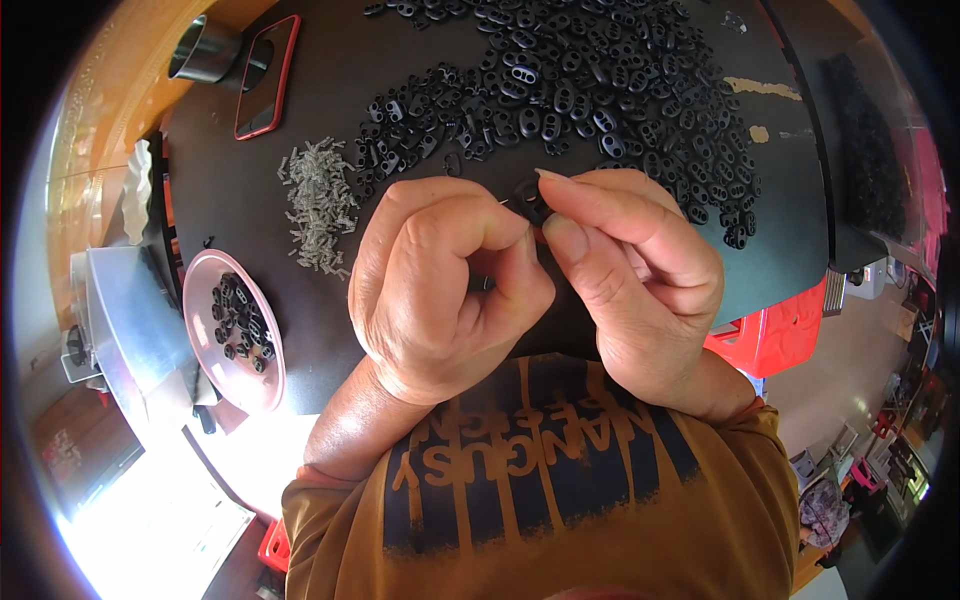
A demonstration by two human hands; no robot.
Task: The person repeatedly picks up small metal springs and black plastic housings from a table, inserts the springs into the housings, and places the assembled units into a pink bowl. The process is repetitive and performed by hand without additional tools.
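Note:
Above the dark table [320,370], both of my hands meet fingertip to fingertip in front of my chest. My right hand [640,280] pinches a small black plastic cord-lock part [531,203] between thumb and forefinger. Closed in a pinch right beside that part, my left hand [440,285] has its fingertips close to the part; whatever lies between them is hidden. Just beyond my hands spreads a large heap of black two-hole cord-lock parts [560,95]. A small pile of thin metal springs [318,205] lies to the left of it.
A pink plate [205,345] holding several black pieces sits at the table's left. A phone with a red edge [266,78] and a metal cup [203,52] lie far left. Red stools [785,330] stand beyond the right side, and a clear plastic box [135,330] is at the left.

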